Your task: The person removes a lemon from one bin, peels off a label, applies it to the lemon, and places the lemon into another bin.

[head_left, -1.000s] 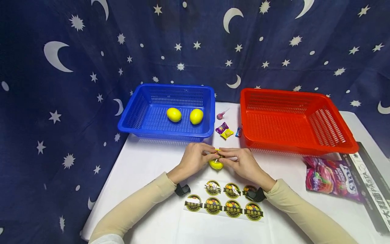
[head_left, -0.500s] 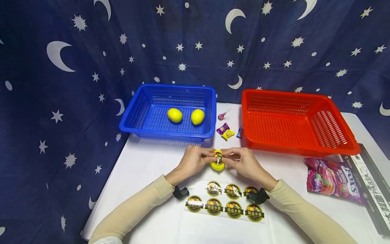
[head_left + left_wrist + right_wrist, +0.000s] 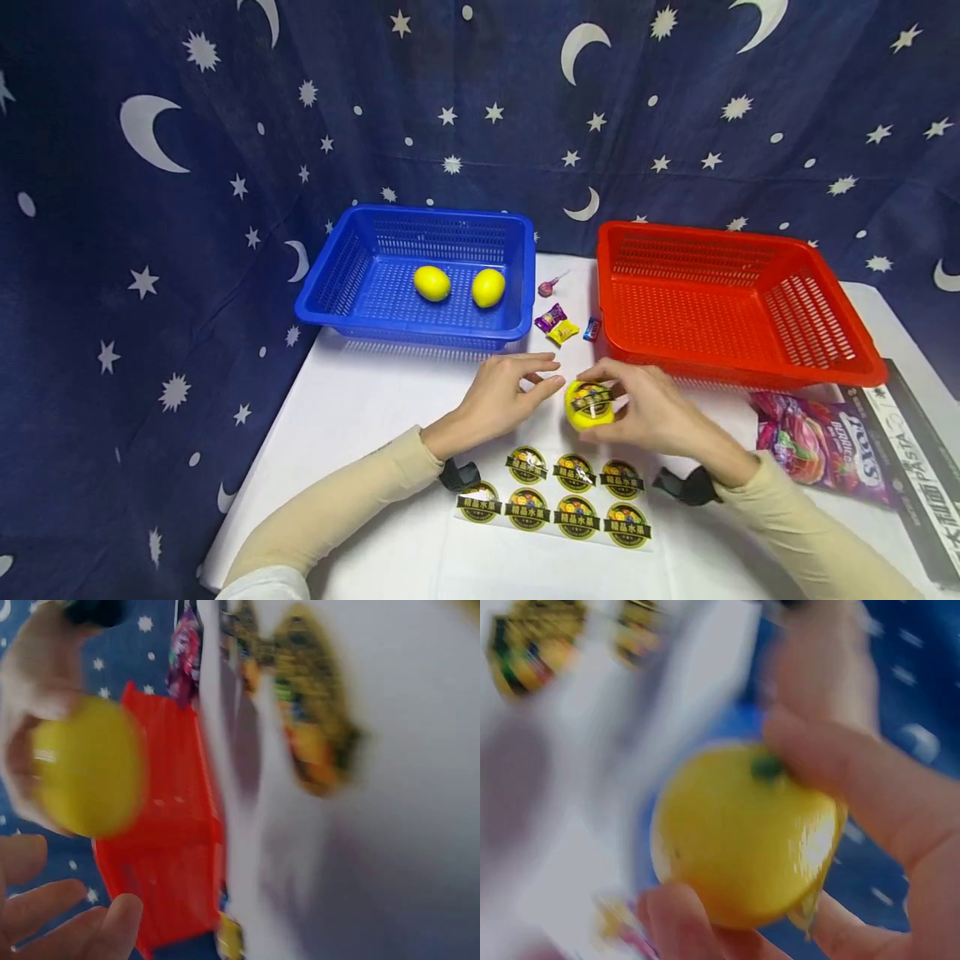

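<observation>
Head view: lemon (image 3: 588,406), sticker (image 3: 590,398) now on it, is held clamped in right hand (image 3: 651,414) grip alone, carried rightward off earlier centre spot, just before red basket (image 3: 862,367). Left hand (image 3: 504,397) is released, fingers apart, just left of grip. Labelling judged done; transfer judged under way. Sticker sheet (image 3: 555,500) lies below grip on worktop (image 3: 360,417).
</observation>
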Demonstrator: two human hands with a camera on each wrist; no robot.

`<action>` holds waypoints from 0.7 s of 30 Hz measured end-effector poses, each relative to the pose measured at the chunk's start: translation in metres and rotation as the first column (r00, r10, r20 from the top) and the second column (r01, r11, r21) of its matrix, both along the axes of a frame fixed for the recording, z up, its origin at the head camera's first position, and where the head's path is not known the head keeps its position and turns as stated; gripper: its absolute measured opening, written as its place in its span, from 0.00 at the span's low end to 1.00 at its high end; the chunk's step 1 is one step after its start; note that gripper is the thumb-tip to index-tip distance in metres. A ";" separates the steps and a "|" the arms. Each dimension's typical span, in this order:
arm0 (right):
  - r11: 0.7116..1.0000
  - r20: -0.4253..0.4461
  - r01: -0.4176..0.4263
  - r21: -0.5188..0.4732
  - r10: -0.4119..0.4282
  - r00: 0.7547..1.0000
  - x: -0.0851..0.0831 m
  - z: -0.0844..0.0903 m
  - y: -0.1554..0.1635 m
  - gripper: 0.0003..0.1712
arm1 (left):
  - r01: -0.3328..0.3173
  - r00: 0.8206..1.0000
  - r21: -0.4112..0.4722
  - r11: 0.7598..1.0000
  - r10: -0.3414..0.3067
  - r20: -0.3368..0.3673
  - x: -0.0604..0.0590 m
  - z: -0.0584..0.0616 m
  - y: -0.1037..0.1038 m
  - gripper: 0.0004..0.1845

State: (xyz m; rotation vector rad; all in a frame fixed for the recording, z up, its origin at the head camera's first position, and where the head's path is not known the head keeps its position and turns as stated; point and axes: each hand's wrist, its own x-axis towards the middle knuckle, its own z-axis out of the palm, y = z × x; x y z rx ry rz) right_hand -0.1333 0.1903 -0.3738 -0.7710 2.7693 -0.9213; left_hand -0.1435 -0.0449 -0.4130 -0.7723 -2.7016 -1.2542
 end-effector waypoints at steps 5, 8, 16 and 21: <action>0.992 -0.070 0.118 0.048 -0.114 0.991 -0.030 0.066 0.053 0.38 | 0.038 0.988 -0.064 0.997 -0.047 -0.146 -0.019 0.016 0.037 0.21; 0.973 -0.091 0.211 0.093 -0.203 0.975 -0.078 0.075 0.069 0.40 | -0.038 0.971 -0.178 0.983 -0.006 -0.238 -0.033 0.024 0.059 0.24; 0.959 0.025 0.214 0.187 -0.222 0.975 -0.177 0.024 0.072 0.43 | -0.218 0.948 -0.396 0.892 0.097 -0.303 -0.046 0.017 0.084 0.26; 0.959 0.131 0.161 0.233 -0.195 0.972 -0.193 -0.004 0.072 0.41 | -0.219 0.946 -0.376 0.900 0.101 -0.307 -0.044 0.018 0.086 0.24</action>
